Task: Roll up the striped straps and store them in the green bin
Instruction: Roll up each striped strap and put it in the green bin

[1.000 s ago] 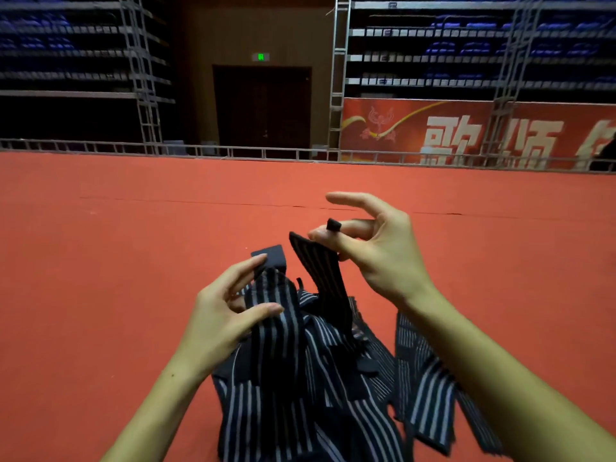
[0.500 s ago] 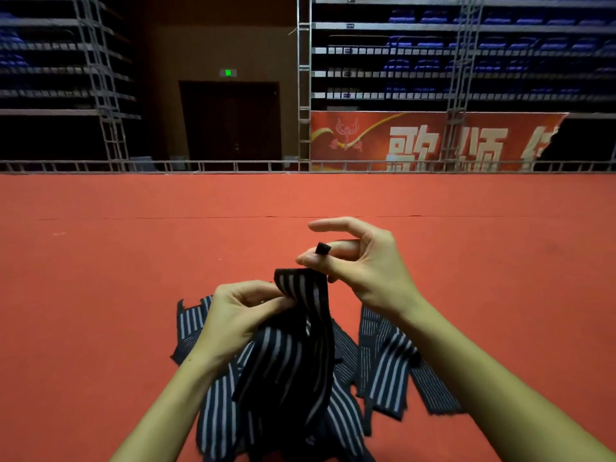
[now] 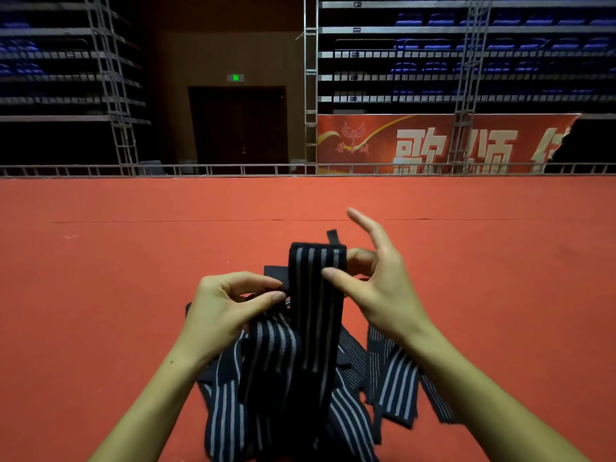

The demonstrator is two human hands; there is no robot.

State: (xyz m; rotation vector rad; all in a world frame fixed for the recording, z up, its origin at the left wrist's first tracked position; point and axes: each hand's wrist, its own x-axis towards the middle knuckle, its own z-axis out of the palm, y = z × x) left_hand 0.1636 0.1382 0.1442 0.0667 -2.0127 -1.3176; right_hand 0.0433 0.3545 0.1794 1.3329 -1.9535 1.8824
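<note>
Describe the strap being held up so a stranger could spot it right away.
On the red carpeted floor lies a heap of dark striped fabric straps. Above it, the left hand and right hand hold the dark striped strap: the only one raised upright.

A red carpet (image 3: pixel 133 295) covers the floor, with a thin seam across it. At its far edge runs a low metal rail (image 3: pixel 233 169). Behind stand a dark door (image 3: pixel 238 125) under a green sign (image 3: pixel 235 77), a red banner (image 3: pixel 433 145) at right, and blue seats (image 3: pixel 466 21).
</note>
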